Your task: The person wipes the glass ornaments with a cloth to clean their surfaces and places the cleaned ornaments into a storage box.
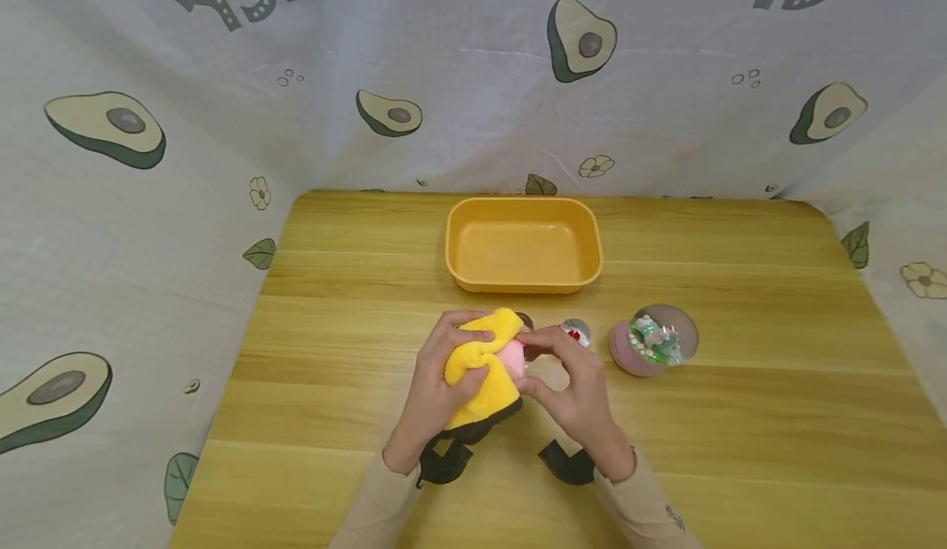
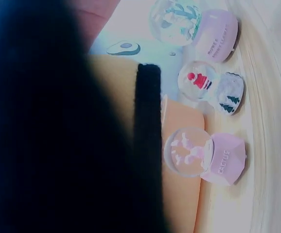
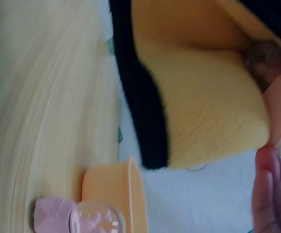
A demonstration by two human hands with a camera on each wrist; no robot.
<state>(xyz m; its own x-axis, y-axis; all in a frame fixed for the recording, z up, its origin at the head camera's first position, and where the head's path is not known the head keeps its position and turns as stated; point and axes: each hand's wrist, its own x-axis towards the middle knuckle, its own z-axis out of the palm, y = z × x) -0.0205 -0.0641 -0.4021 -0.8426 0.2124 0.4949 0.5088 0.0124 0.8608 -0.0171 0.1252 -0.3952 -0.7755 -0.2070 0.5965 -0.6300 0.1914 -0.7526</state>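
Observation:
My left hand (image 1: 441, 372) grips a yellow cloth (image 1: 484, 393) with a black edge, bunched around a snow globe. Only the globe's pink faceted base (image 1: 512, 358) sticks out; its other end is hidden in the folds. Thumb and fingers of my right hand (image 1: 577, 380) pinch this base from the right. In the right wrist view, fingers (image 3: 267, 187) touch the base's lower edge beside the cloth. Just beyond my hands stands a snow globe with a pink "CACTUS" base (image 2: 227, 159), mostly covered in the head view.
A Santa snow globe (image 1: 575, 333) stands behind my right hand. Farther right is a larger snow globe (image 1: 639, 350) with a pink-lilac base. A yellow-orange tray (image 1: 525, 286) lies beyond them near the table's back edge. Printed white curtains (image 1: 473, 56) surround the wooden table (image 1: 777, 385).

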